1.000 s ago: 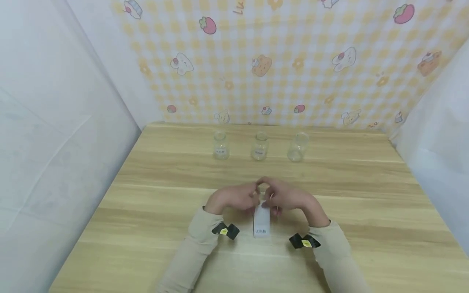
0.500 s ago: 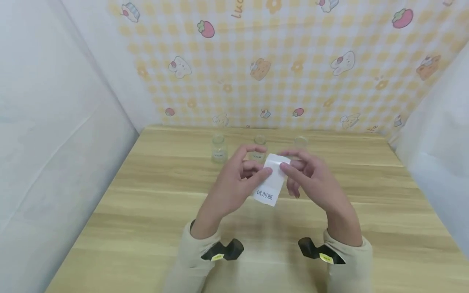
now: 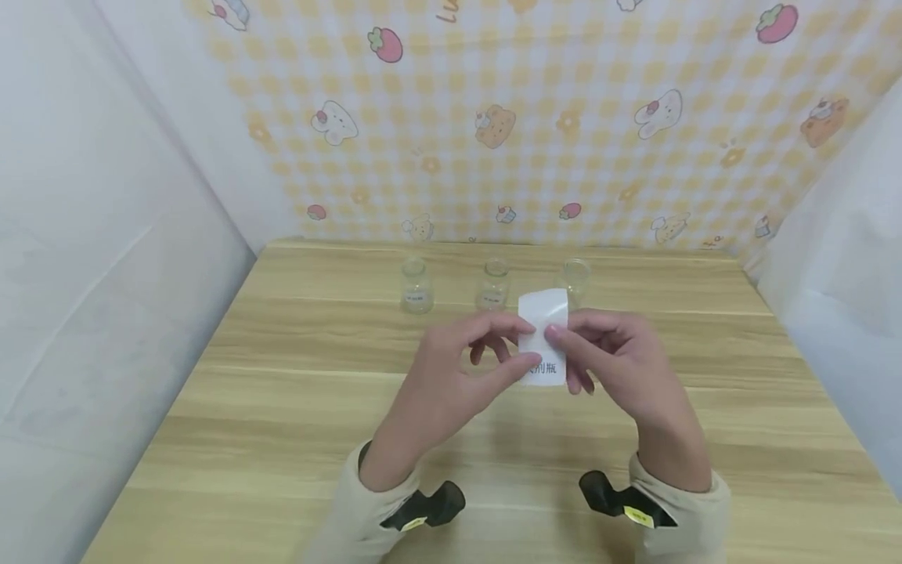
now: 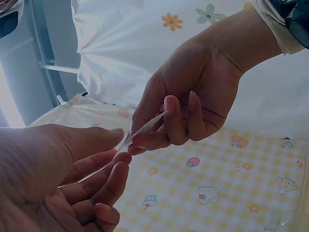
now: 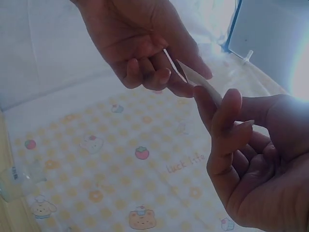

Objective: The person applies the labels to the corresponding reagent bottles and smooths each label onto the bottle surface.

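Observation:
A white sticker label [image 3: 544, 304] with printed dark characters is held up above the table between both hands. My left hand [image 3: 451, 368] pinches its left side, with the thumb over the lower part and partly covering the print. On the right side, my right hand [image 3: 627, 368] pinches it with the thumb on the front and fingers behind. Edge-on, the label [image 4: 147, 126] looks slightly bent in the left wrist view. Behind the hands stand three clear glass jars: a left jar [image 3: 416, 294], a middle jar [image 3: 494, 288] and a right jar [image 3: 577, 272], the last partly hidden.
The left and middle jars bear small white labels. A wooden table [image 3: 296, 376] lies beneath the hands. A yellow checked cloth [image 3: 437, 117] with cartoon prints hangs at the back, and white sheets [image 3: 84, 235] stand at the sides. Both wrists wear black devices.
The label has been raised from low over the table towards the camera, then shifted right and turned more upright. The left fingers now lie further across its left side.

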{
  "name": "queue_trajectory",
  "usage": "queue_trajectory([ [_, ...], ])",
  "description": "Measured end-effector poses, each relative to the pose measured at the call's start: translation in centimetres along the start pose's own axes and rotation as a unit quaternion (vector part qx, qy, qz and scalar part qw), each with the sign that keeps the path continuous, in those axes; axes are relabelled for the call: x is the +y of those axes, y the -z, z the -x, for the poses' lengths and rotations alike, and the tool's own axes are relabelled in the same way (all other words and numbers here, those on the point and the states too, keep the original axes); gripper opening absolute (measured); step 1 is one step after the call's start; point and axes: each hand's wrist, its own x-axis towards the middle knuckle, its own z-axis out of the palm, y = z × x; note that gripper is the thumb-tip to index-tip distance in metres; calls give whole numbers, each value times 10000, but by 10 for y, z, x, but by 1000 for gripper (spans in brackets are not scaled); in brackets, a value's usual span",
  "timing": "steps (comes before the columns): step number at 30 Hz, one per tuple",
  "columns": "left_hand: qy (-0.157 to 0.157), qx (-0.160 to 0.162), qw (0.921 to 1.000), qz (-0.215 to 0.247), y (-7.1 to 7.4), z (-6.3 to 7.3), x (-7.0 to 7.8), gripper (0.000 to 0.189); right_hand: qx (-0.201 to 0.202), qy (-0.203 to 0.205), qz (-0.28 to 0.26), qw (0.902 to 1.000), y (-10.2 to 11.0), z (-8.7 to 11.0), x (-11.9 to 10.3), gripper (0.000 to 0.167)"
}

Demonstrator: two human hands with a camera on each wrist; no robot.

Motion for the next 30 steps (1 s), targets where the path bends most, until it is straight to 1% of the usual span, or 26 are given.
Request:
queue_trajectory([
  [4,-177,7,9996,-210,3,2,3,29,-72,221,-256,9994,1,1,1,23],
  [8,-411,54,9989,-219,5,2,4,28,-314,302,-579,9974,2,2,2,26],
  [11,-620,89,9978,-201,6,2,4,27,-368,299,-743,9961,2,2,2,27],
  [17,-1013,126,9946,-209,8,2,1,26,-297,336,-883,9951,0,3,3,27],
  [22,-1153,129,9932,-123,7,0,-2,24,-218,348,-944,9947,0,3,5,28],
  [27,-1325,193,9910,-48,5,-1,-5,22,-67,194,-935,9954,0,3,4,27],
  [30,-1424,276,9892,-187,4,-3,-5,22,-2,135,-942,9955,0,2,4,26],
])
